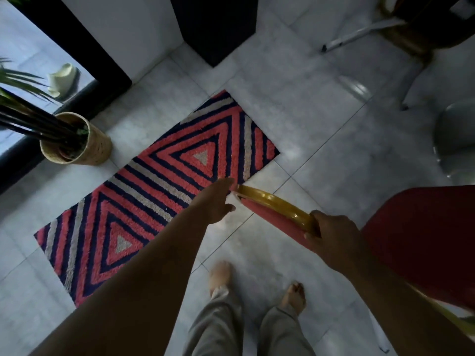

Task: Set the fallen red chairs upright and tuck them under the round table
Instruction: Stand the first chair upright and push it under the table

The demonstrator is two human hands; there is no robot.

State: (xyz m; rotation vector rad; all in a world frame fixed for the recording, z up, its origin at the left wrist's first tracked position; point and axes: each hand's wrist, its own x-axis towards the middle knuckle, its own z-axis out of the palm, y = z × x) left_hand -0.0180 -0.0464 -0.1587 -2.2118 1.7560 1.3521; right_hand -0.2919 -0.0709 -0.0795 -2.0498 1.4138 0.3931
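A red chair (424, 240) with a gold-trimmed backrest rim (272, 201) stands at the right, its seat facing up. My right hand (331, 235) is closed around the top edge of the backrest. My left hand (218, 199) reaches forward with fingers apart, its fingertips touching or almost touching the backrest's far end. A second chair (411, 34) with a dark seat, gold frame and white legs lies or leans at the top right, mostly cut off. The round table is not clearly in view.
A striped red, navy and beige rug (159, 191) lies on the grey tiled floor (321, 119). A potted plant in a woven basket (77, 142) stands at the left by a dark-framed door. A dark pillar (218, 27) rises ahead. A grey rounded object (455, 140) sits at the right edge.
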